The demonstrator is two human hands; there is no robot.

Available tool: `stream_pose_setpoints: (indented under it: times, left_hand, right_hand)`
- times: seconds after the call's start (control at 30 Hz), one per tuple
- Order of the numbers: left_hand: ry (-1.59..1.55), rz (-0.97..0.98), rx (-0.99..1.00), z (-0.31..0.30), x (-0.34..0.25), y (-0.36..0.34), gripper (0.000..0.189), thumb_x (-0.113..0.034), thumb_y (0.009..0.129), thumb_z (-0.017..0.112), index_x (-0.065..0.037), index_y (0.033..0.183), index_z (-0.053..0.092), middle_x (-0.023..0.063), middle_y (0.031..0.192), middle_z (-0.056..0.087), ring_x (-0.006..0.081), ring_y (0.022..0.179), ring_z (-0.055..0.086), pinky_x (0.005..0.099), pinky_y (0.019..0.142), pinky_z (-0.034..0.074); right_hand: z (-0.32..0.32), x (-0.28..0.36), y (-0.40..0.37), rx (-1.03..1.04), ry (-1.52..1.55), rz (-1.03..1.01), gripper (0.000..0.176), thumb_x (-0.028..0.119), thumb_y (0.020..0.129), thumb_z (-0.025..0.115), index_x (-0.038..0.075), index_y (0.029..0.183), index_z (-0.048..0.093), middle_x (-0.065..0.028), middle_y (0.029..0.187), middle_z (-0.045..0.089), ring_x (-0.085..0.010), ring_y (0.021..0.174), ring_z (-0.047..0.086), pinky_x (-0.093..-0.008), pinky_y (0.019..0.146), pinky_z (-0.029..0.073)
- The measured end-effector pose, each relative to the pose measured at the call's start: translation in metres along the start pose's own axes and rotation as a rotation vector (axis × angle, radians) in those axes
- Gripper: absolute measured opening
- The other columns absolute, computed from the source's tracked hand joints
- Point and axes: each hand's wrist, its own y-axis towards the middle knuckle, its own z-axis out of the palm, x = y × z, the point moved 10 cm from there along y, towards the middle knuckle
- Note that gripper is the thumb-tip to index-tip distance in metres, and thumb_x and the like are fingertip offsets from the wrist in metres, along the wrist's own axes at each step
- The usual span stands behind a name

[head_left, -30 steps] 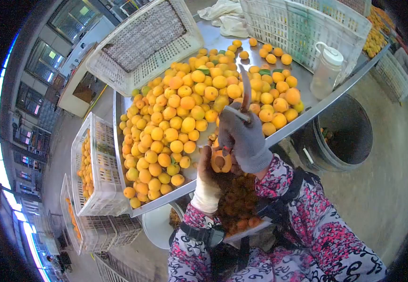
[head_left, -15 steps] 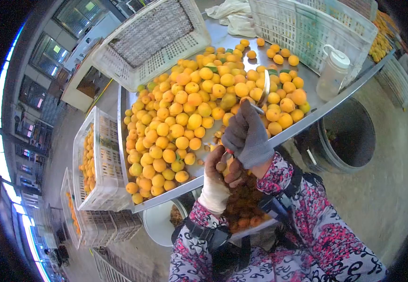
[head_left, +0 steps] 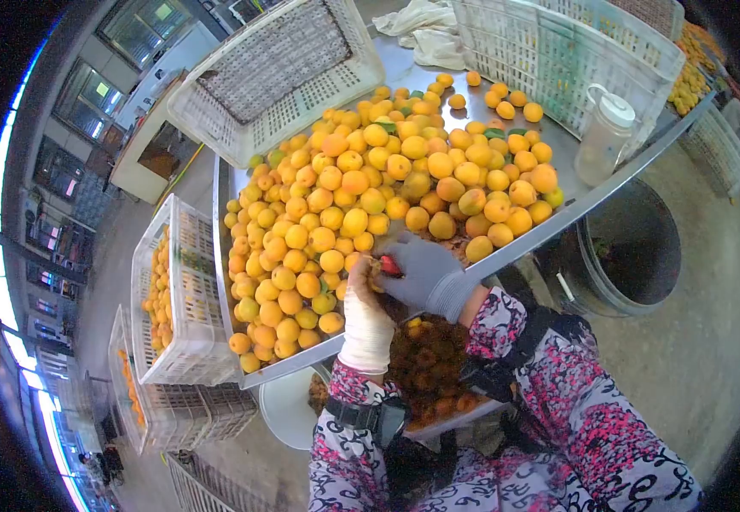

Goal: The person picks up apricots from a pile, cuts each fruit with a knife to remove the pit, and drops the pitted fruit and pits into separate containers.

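The fingers (head_left: 358, 278) of the left hand (head_left: 366, 314), in a pale knit glove, curl closed around a small apricot (head_left: 376, 271) held just above the near edge of the tabletop (head_left: 404, 68). The right hand (head_left: 421, 275), in a grey knit glove, presses against it from the other side. Its fingers (head_left: 408, 256) are clenched over a red handle (head_left: 391, 266), of which only a small bit shows. Whatever the handle carries is hidden.

Right below the hands, a flat tray (head_left: 451, 421) rests on the person's lap. It is heaped with dark orange, wet-looking fruit pieces. Left of it and lower, under the tabletop's edge, sits a round white bowl (head_left: 280, 410) with brown bits inside.

A broad heap of apricots (head_left: 370, 188), round, smooth and yellow-orange with a few green leaves among them, covers most of the shiny metal tabletop. At the left edge, a white plastic lattice crate (head_left: 184, 256) holds more of the same fruit. An upturned crate (head_left: 276, 72) of the same lattice lies at the far side of the heap, and another crate (head_left: 557, 51) stands at the far right corner. Near that one stand a cloudy plastic bottle (head_left: 602, 136) with a white cap and a crumpled pale cloth (head_left: 425, 30).

A round black bucket (head_left: 643, 282) stands on the concrete floor to the right, with only a few scraps visible inside.
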Motion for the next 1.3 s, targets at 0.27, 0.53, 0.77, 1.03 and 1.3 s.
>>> stream_pose_setpoints:
  times: [0.27,0.53,0.77,1.03,1.3]
  left_hand:
    - [0.384,0.212,0.062,-0.003,-0.008,0.026,0.033,-0.027,0.090,0.052,-0.010,0.118,0.051,0.0043,0.104,0.057,0.0175,0.098,0.053,0.0325,0.081,0.047]
    - [1.898,-0.224,0.162,0.026,0.040,0.058,0.059,-0.046,0.076,0.062,-0.013,0.123,0.049,0.0158,0.109,0.061,0.0280,0.100,0.060,0.0394,0.082,0.048]
    - [1.744,-0.133,0.016,0.008,0.029,0.060,0.055,-0.045,0.077,0.060,-0.009,0.119,0.051,0.0165,0.105,0.063,0.0288,0.097,0.061,0.0396,0.079,0.048]
    - [0.974,-0.175,0.420,0.034,0.022,-0.038,0.046,-0.031,0.084,0.059,-0.006,0.120,0.049,0.0194,0.099,0.061,0.0281,0.090,0.062,0.0319,0.074,0.047]
    - [1.142,-0.051,0.305,0.010,-0.012,-0.029,0.046,-0.021,0.081,0.062,-0.001,0.121,0.050,0.0168,0.103,0.062,0.0237,0.097,0.060,0.0313,0.083,0.046]
  right_hand:
    - [-0.030,-0.030,-0.002,-0.198,0.294,0.095,0.038,0.034,0.074,0.064,0.004,0.096,0.054,-0.0187,0.086,0.062,-0.0360,0.084,0.061,-0.0430,0.074,0.048]
    - [-0.071,-0.064,-0.008,-0.271,0.172,0.241,0.045,0.037,0.074,0.065,0.005,0.103,0.053,-0.0183,0.091,0.063,-0.0366,0.087,0.061,-0.0419,0.075,0.048]
    - [-0.084,-0.058,-0.015,-0.321,0.168,0.251,0.044,0.038,0.076,0.064,0.005,0.102,0.053,-0.0182,0.088,0.063,-0.0364,0.086,0.061,-0.0417,0.073,0.048]
    - [-0.068,-0.054,-0.018,-0.271,0.551,0.289,0.037,0.035,0.080,0.062,0.003,0.095,0.053,-0.0136,0.076,0.060,-0.0277,0.072,0.061,-0.0365,0.066,0.048]
    - [-0.058,-0.054,-0.018,-0.300,0.619,0.243,0.028,0.030,0.086,0.058,0.003,0.091,0.052,-0.0085,0.067,0.056,-0.0211,0.061,0.057,-0.0321,0.057,0.045]
